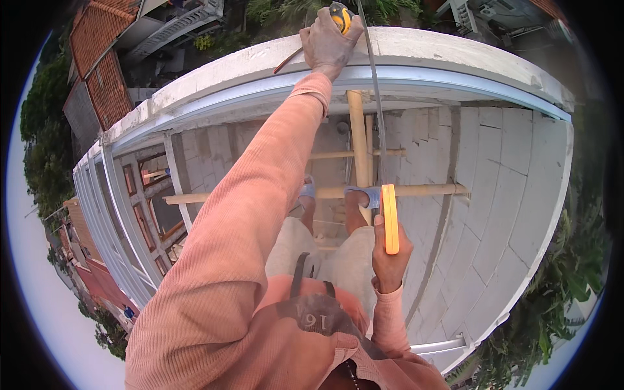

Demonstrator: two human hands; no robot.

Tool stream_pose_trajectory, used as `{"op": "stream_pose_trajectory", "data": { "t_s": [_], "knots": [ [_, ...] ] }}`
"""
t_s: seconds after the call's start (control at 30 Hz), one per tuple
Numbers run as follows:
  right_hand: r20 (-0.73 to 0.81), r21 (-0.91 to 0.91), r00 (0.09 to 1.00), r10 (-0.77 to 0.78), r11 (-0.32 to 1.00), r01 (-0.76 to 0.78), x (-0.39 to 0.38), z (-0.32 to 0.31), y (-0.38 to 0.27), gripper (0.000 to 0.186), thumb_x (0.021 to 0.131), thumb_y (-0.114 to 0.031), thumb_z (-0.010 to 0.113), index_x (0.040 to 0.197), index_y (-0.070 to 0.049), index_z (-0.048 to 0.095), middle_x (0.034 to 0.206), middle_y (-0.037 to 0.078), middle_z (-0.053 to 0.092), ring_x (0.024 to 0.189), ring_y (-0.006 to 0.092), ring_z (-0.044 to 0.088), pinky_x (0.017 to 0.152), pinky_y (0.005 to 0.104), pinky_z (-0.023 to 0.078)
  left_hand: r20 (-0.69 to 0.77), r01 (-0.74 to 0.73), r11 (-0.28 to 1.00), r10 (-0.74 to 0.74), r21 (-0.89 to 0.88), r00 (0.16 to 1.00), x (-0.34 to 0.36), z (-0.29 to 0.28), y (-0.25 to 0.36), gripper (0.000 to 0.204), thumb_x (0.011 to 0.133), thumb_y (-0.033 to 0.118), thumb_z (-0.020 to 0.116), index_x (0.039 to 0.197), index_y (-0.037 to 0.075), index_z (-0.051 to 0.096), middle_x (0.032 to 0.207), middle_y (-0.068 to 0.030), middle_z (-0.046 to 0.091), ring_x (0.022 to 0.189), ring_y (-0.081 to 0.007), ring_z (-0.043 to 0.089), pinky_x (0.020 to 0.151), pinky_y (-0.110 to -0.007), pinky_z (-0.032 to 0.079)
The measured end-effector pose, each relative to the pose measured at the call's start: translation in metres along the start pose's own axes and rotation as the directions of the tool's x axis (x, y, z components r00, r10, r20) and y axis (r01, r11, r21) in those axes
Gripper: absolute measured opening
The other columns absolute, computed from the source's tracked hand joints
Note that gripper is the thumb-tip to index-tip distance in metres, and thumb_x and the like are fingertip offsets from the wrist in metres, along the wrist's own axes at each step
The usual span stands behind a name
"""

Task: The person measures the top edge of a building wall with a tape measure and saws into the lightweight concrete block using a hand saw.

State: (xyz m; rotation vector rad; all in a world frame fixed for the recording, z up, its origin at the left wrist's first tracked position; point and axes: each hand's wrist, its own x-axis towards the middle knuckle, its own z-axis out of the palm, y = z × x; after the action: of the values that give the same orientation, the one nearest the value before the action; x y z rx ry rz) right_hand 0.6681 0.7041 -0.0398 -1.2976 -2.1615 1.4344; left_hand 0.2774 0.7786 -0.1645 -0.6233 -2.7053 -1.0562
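My left hand (328,47) reaches far forward to the top of the pale wall (422,47), its fingers closed around a yellow-and-black tape measure (340,18). A thin reddish-brown stick (288,60), perhaps a pencil, pokes out beside that hand; whether I grip it is unclear. Nearer my body, my right hand (391,260) is wrapped around the yellow handle of a handsaw (390,221). Seen nearly edge-on, its long dark blade (378,110) stretches away from me, crossing a light metal channel (416,75) and the wall top just right of my left hand.
Below me, my sandalled feet stand on a crosswise bamboo pole (422,190); a thicker upright pole (357,136) rises ahead. Block walls (494,169) enclose a deep drop. Metal framing (120,214) lies at left. Tiled roofs (104,55) and trees are beyond the wall.
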Motion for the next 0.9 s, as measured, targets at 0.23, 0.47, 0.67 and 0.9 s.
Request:
{"op": "stream_pose_trajectory", "data": {
  "t_s": [0.23, 0.47, 0.67, 0.9],
  "knots": [
    [0.031, -0.015, 0.999, -0.016, 1.000, 0.017, 0.081, 0.039, -0.021, 0.030, 0.100, -0.023, 0.070, 0.084, 0.001, 0.061, 0.061, 0.015, 0.052, 0.053, 0.0238, 0.044, 0.053, 0.0367, 0.042, 0.099, 0.039, 0.999, -0.038, -0.014, 0.994, -0.013, -0.008, 0.012, 0.068, 0.093, 0.062, 0.056, 0.123, 0.001, 0.054, 0.093, -0.0153, 0.073, 0.091, -0.0308, 0.071, 0.102, -0.041, 0.035],
    [0.024, -0.035, 0.997, 0.075, 0.997, -0.074, -0.039, -0.013, 0.013, 0.014, 0.097, -0.011, 0.072, 0.098, 0.003, 0.071, 0.076, 0.015, 0.068, 0.066, 0.0193, 0.067, 0.063, 0.0337, 0.052, 0.038, 0.009, 1.000, -0.008, -0.016, 0.999, -0.004, -0.008, 0.006, 0.067, 0.093, 0.062, 0.056, 0.123, 0.002, 0.053, 0.094, -0.0149, 0.073, 0.089, -0.0309, 0.071, 0.101, -0.042, 0.036],
    [0.076, 0.052, 0.997, 0.018, 0.998, -0.022, 0.109, 0.031, -0.037, 0.029, 0.101, -0.024, 0.069, 0.090, 0.003, 0.067, 0.063, 0.008, 0.054, 0.057, 0.0132, 0.045, 0.053, 0.0316, 0.041, 0.044, -0.010, 1.000, 0.011, -0.026, 0.999, -0.007, -0.006, 0.009, 0.066, 0.093, 0.062, 0.056, 0.119, 0.002, 0.054, 0.094, -0.0157, 0.072, 0.088, -0.0322, 0.070, 0.101, -0.043, 0.036],
    [-0.017, -0.044, 0.998, 0.052, 0.998, -0.053, -0.037, -0.002, 0.018, 0.018, 0.099, -0.014, 0.071, 0.090, 0.001, 0.067, 0.067, 0.013, 0.060, 0.058, 0.0162, 0.051, 0.056, 0.0364, 0.047, 0.039, 0.021, 0.999, -0.019, -0.032, 0.999, 0.002, -0.012, 0.004, 0.067, 0.092, 0.062, 0.056, 0.117, 0.000, 0.055, 0.097, -0.0174, 0.073, 0.088, -0.0326, 0.070, 0.102, -0.042, 0.036]
  ]
}}
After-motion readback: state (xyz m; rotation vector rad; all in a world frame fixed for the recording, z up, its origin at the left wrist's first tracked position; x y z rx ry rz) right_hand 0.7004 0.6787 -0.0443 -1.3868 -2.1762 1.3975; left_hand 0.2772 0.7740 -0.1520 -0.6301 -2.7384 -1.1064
